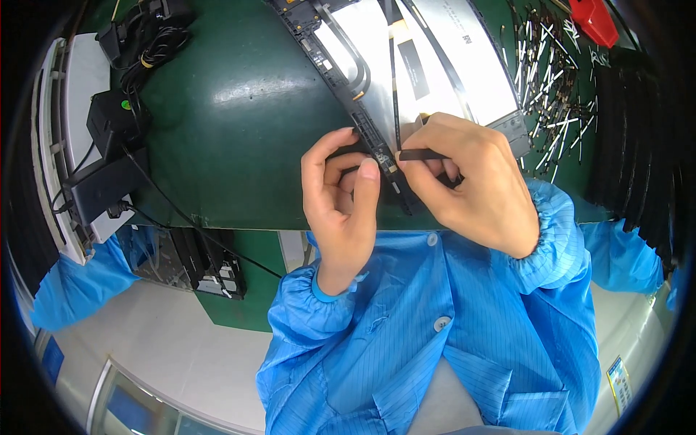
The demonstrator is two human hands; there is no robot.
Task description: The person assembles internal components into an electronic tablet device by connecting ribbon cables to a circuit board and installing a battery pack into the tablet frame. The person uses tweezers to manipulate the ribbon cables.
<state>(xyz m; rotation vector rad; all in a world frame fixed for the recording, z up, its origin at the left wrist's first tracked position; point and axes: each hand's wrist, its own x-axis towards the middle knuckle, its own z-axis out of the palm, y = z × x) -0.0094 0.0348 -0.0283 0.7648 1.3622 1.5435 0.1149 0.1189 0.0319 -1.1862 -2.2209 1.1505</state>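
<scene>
An opened flat electronic device point(449, 43), with silver-white panels and a narrow black frame, lies slanted on the green table. My left hand point(339, 196) curls at the left edge of the black frame point(362, 119), its fingertips and thumb against that edge. Over the device's near end, my right hand point(471, 174) pinches a flat dark strip point(420, 154) between thumb and fingers; its exact kind is unclear. A long thin black band point(395, 87) runs down the panels to the right thumb tip. The right hand covers the device's near right part.
Many thin black and white strips point(554, 87) lie piled at the right, with a red object point(594, 22) beyond them. Black power adapters point(116, 119) and coiled cables point(156, 54) sit at the left. One cable point(174, 199) trails over the table's front edge.
</scene>
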